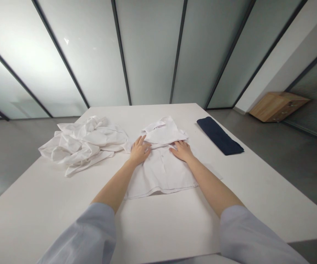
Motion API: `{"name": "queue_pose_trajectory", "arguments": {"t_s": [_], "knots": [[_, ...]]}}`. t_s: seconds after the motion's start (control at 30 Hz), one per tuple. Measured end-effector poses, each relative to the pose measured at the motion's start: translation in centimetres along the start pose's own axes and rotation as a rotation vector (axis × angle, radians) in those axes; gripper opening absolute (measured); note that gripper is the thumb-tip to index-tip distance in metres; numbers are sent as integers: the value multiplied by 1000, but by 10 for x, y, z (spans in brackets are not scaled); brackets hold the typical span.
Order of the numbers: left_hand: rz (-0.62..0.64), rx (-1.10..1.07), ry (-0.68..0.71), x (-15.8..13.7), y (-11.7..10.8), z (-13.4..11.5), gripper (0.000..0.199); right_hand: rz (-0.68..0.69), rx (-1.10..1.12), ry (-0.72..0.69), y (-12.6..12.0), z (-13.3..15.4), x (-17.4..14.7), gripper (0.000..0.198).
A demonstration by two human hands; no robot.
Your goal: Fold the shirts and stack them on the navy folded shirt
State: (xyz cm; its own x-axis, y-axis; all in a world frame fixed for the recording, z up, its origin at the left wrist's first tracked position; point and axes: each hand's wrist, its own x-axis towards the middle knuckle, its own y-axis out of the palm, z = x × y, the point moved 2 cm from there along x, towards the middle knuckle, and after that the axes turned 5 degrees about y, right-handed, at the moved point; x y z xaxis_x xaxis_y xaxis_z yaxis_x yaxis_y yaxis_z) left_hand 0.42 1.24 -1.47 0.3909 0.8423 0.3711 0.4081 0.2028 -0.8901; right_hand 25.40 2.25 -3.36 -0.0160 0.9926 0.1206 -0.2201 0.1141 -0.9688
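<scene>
A white buttoned shirt (162, 168) lies on the table in front of me, its hem toward me and its upper part folded over at the far end. My left hand (141, 151) rests on the shirt's left side near the fold, fingers spread. On the other side, my right hand (182, 150) lies flat, its fingertips at the edge of the folded part and partly hidden by it. Neither hand visibly grips the cloth. Left of my left hand sits a crumpled heap of white cloth (85, 141), which reaches close to the shirt.
A folded dark navy cloth (220, 135) lies near the right edge of the white table (158, 227). Frosted glass panels (150, 51) stand behind the table. A wooden cabinet (277, 106) stands on the floor at the far right.
</scene>
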Motion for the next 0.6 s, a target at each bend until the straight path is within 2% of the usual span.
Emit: {"name": "queue_pose_trajectory", "arguments": {"t_s": [0.13,0.2,0.3,0.4,0.5,0.6], "knots": [[129,33,83,1,3,-4,38,-15,3,-17,-1,1,-1,46],[143,40,108,3,6,-3,42,-59,8,-42,-4,3,-1,42],[109,31,114,6,10,-1,44,-199,42,-84,-10,8,-1,32],[31,-14,103,8,12,1,47,-241,120,-228,-11,15,-2,26],[-112,-98,97,9,10,7,53,-139,136,-408,-4,23,-5,32],[-307,-139,26,10,0,22,56,-24,75,-410,1,26,-7,47]]}}
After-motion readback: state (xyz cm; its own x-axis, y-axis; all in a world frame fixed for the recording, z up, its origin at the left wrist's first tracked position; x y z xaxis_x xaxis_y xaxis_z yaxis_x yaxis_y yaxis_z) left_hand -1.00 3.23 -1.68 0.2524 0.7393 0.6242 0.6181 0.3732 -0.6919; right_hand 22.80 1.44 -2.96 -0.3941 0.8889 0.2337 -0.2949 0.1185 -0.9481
